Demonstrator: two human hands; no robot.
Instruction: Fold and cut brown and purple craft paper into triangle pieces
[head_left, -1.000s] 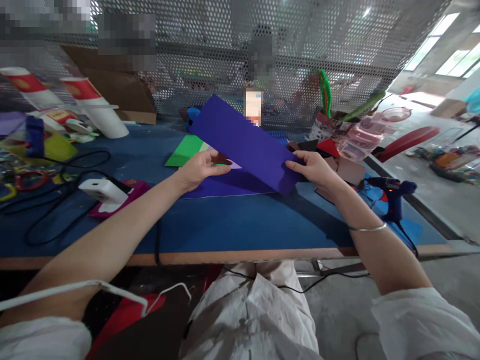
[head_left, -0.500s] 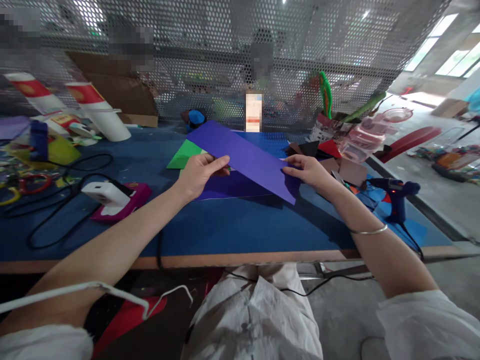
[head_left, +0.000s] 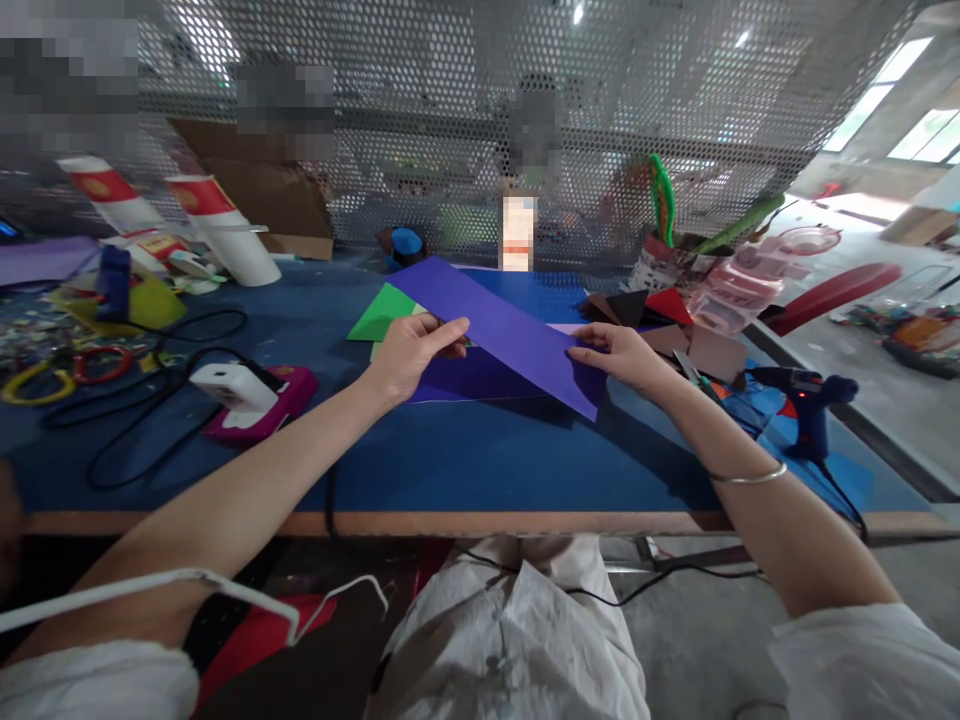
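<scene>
A purple sheet (head_left: 495,325), like craft paper or foam, is held tilted above the table between my hands. My left hand (head_left: 420,350) pinches its left edge, thumb on top and fingers beneath. My right hand (head_left: 615,355) grips its right edge between thumb and fingers. Below it lies another purple sheet (head_left: 465,382), darker in the shadow. A green sheet (head_left: 379,312) shows its corner to the left of the purple ones, partly covered. Whether the held sheet touches those beneath is hidden.
On the left are a white plug on a magenta power strip (head_left: 300,392), black cables and scissors (head_left: 105,365). At right lie a blue glue gun (head_left: 814,405), paper scraps (head_left: 716,352) and a pink clear bottle (head_left: 727,285). A perforated metal panel (head_left: 420,90) stands behind.
The view has shifted slightly, so everything appears a little further right and lower. Both hands keep their grip on the purple sheet, which hardly moves.
</scene>
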